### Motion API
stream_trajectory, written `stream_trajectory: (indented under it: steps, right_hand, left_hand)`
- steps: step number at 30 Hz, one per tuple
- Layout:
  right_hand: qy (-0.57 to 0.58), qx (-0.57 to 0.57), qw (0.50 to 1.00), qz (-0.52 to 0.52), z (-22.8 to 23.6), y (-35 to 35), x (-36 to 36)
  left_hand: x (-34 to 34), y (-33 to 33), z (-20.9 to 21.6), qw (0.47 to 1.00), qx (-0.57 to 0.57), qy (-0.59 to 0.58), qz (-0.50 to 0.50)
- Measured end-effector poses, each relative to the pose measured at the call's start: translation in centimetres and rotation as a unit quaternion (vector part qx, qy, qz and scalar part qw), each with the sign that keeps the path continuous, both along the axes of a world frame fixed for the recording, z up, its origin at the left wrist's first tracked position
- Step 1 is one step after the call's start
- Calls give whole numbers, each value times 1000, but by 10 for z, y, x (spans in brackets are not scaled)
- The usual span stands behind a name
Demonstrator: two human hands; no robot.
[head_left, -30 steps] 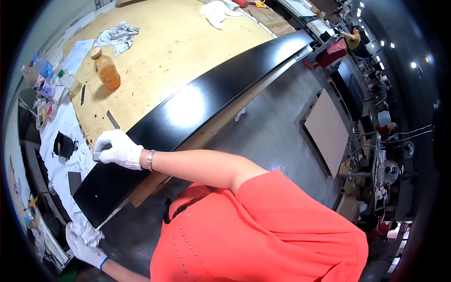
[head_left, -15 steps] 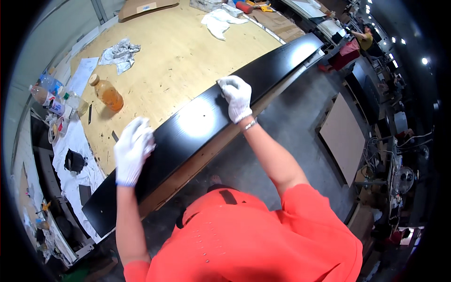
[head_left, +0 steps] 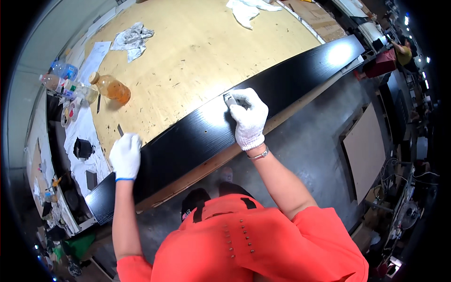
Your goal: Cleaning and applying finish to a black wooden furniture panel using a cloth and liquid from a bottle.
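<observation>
A long black board [head_left: 183, 145] with a wood-grain surface and small holes lies slantwise along the near edge of the table. My right hand [head_left: 249, 117], in a white knitted glove, pinches a small grey flat piece [head_left: 229, 99], its kind unclear, against the board near its far edge. My left hand [head_left: 126, 157], gloved too, is at the board's left part with its fingers curled in. Whatever those fingers may hold is hidden.
The wooden table [head_left: 188, 61] bears a crumpled rag [head_left: 133, 40], a bottle of orange liquid [head_left: 114, 90], clear plastic bottles [head_left: 63, 87] and a white cloth [head_left: 245, 11]. A flat panel [head_left: 364, 150] stands right, over the grey floor. A person [head_left: 403, 52] works far right.
My view has shifted, so the table and board sit differently. My left hand has come down with its fingers curled. The grey piece in my right hand now shows clearly.
</observation>
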State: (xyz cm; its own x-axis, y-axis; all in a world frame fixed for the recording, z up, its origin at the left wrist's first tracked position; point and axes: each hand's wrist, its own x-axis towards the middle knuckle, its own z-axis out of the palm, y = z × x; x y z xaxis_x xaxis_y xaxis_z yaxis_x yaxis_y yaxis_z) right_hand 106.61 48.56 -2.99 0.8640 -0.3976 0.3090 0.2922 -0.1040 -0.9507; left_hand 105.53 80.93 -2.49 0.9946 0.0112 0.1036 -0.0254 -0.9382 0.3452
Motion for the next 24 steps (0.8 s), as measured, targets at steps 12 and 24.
stream_trajectory:
  steps: [12, 24]
  right_hand:
    - [13, 47, 998, 28, 0, -5, 1]
    - [35, 56, 998, 7, 1, 0, -3]
  left_hand:
    - [-35, 69, 3, 996, -10, -3, 83]
    - [-17, 29, 15, 862, -450, 209, -104]
